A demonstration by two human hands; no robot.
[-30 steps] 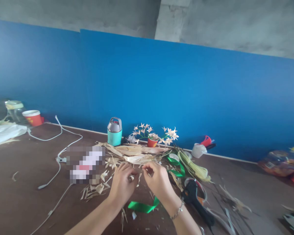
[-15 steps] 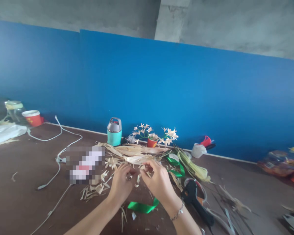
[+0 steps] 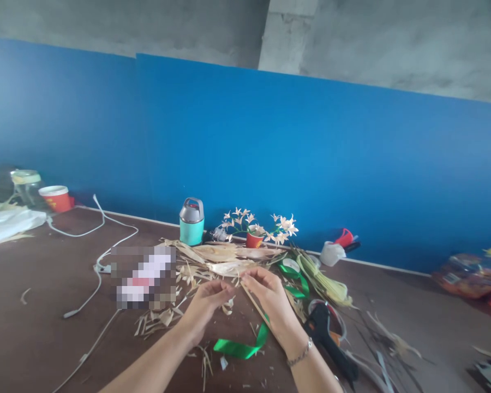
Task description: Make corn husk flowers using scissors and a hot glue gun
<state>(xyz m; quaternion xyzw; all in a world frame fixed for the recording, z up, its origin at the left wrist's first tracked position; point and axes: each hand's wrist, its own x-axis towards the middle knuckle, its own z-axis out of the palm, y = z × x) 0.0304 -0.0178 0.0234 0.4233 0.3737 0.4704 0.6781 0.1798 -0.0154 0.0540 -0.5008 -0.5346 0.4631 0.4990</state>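
My left hand [image 3: 207, 304] and my right hand [image 3: 270, 297] meet over the brown table [image 3: 45, 327], both pinched on a thin pale straw strip [image 3: 256, 303] that runs diagonally down under my right palm. The fingertips touch near the strip's upper end. A heap of dried husk leaves [image 3: 225, 257] lies just beyond the hands. Small cut husk pieces [image 3: 163, 315] are scattered to the left. A green ribbon [image 3: 241, 347] curls on the table below my right wrist, which wears a bracelet.
A black glue gun [image 3: 327, 338] lies right of my right arm. Behind stand a teal flask [image 3: 191, 221], a red pot of husk flowers [image 3: 256, 229], a yellow straw bundle [image 3: 323, 278] and green tape. White cables [image 3: 100, 256] cross the left; a red cup [image 3: 56, 197] is far left.
My hands have turned and opened slightly, and a long thin strip now shows between them, held at its upper end. The camera dipped a little.
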